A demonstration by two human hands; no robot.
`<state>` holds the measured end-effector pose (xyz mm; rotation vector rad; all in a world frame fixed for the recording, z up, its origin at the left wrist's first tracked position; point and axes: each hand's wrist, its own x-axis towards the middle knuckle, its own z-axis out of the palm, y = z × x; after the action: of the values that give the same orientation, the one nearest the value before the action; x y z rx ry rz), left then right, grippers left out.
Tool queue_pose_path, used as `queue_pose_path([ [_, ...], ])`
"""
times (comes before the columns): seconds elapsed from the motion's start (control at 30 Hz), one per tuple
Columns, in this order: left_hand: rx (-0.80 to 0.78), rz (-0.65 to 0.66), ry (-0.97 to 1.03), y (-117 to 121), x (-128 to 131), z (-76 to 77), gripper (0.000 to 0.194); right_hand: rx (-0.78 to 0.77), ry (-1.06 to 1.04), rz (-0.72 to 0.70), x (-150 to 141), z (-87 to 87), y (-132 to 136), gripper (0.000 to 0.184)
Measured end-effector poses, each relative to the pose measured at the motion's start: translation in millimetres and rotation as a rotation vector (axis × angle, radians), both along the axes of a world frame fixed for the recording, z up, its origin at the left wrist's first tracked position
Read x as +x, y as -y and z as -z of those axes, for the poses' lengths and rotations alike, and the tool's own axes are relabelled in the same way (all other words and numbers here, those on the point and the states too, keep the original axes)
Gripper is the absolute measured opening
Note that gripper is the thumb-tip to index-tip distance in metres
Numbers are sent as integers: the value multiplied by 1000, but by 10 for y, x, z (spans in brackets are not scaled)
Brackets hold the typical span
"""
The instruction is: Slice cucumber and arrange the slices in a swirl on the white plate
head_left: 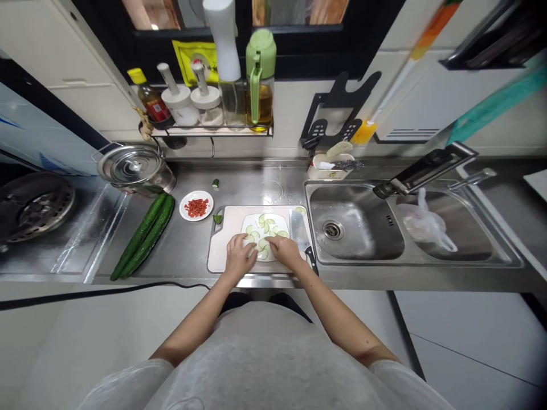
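On a white cutting board [219, 250] lies a white square plate [282, 222] with thin pale-green cucumber slices [265, 222] set out in curved groups. My left hand [240, 254] bends over the plate's left side, thumb and fingers closed around cucumber slices that its fingers partly hide. My right hand [285, 250] reaches in from the right, its fingertips pinched on a slice near the plate's middle. A cleaver [300, 230] with a black handle rests on the board's right side, beside my right hand. Another slice [301, 210] lies near the board's top right corner.
Two whole cucumbers [145, 236] lie left of a small dish [208, 213] of chopped red pieces. Cucumber ends [217, 218] sit by the board. A lidded steel pot [135, 171] stands behind. At right is a double sink [354, 222] with a plastic bag [425, 222].
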<state>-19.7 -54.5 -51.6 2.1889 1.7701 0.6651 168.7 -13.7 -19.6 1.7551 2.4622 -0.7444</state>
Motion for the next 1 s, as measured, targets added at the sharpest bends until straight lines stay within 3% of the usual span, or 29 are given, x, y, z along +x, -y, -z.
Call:
queue_pose_path([
  [0.4,98,-185,35,-88,-357,-150,17,412,-468,436,475,-92,135,41],
  [0.63,144,-365,38,-180,-737,-88,18,482,-476,481,652,-53,189,43],
  [0.87,165,-703,47,-564,-1331,-113,22,538,-463,493,625,-40,131,47],
  [1.0,129,-819,20,-798,-1591,-150,22,564,-468,478,615,-33,81,46],
])
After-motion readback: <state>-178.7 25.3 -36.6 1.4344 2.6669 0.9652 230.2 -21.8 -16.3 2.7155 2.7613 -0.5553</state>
